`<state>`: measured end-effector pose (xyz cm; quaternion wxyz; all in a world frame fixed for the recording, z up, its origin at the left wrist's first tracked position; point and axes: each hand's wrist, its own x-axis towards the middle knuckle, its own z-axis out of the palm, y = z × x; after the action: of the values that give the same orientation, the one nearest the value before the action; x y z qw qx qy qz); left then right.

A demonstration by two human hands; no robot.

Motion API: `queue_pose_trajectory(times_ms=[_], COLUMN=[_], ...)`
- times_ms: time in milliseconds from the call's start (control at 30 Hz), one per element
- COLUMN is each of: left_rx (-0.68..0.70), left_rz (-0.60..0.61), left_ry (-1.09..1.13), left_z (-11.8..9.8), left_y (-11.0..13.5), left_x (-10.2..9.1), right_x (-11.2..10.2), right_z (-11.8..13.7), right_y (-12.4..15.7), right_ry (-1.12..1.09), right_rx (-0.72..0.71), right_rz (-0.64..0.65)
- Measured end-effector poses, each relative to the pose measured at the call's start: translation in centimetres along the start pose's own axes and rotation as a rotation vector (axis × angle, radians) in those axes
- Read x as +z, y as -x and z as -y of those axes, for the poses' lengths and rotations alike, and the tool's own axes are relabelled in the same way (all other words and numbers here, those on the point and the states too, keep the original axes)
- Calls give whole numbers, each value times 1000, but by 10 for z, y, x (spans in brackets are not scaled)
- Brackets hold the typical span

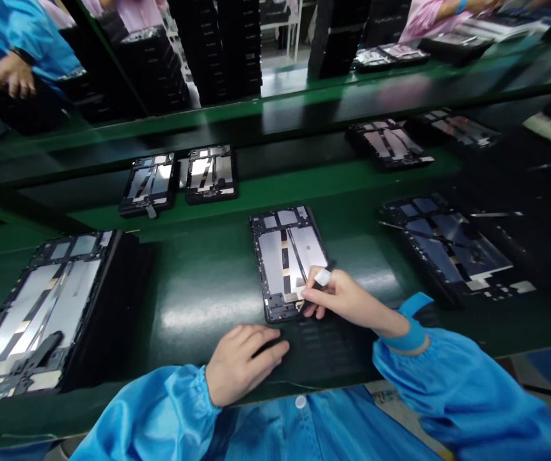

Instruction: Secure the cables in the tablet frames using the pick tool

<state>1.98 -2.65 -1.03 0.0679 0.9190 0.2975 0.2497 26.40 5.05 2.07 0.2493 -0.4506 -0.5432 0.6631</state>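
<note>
An open tablet chassis (285,259) with silver shields lies on the green bench in front of me. My right hand (340,298) rests on its lower right corner, fingers pinched together, one fingertip in a white cot; what it pinches is too small to name. My left hand (241,362) lies curled on the bench just below the chassis, its fingers closed over a small dark thing that I cannot make out. Both arms wear blue sleeves.
A stack of similar chassis (39,307) stands at the left and another chassis (448,246) at the right. More chassis (179,176) lie on the belt behind. Dark tray stacks (230,48) and other people's hands (6,73) are at the back.
</note>
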Motion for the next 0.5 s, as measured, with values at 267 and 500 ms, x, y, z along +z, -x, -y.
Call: queue_pose_trajectory(times_ms=[267,500], left_rx=[-50,-75], left_rz=[-88,-83], left_ry=[-101,-89], left_z=[23,22], left_y=[-10,-6], left_x=[8,9], right_x=[4,7], right_z=[4,5], right_y=[-40,-39], right_ry=[124,128], right_rx=[84,100], right_rz=[163,139])
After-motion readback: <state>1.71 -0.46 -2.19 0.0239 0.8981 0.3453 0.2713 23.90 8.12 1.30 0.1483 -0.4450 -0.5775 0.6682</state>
